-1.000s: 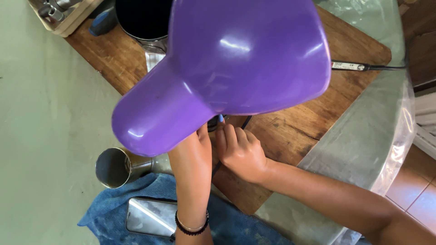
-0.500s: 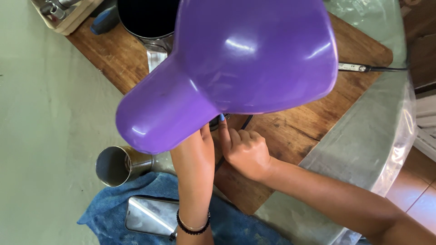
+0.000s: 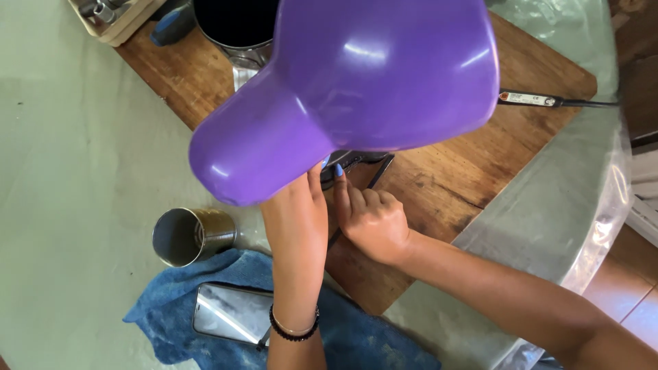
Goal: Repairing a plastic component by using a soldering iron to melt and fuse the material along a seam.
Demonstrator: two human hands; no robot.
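A big glossy purple plastic hood (image 3: 356, 89) hangs close under the camera and hides most of the work. My left hand (image 3: 301, 199) reaches up beneath it, its fingers hidden; a dark bead bracelet is on that wrist. My right hand (image 3: 370, 219) sits beside it on the wooden board (image 3: 452, 178), fingers curled and the index finger with a blue nail stretched onto a dark part (image 3: 353, 161) under the hood. A thin dark rod (image 3: 380, 171) runs under that hand; whether the hand grips it is unclear.
An open tin can (image 3: 185, 236) lies on its side left of my arm. A phone (image 3: 229, 312) rests on a blue cloth (image 3: 356, 342). A black pot (image 3: 236, 24) stands at the top, and a cable (image 3: 562, 101) lies at the right. The table edge is wrapped in clear plastic (image 3: 603, 205).
My right hand has curled tighter and its index finger now points up under the hood. The purple hood has drifted slightly right in the view.
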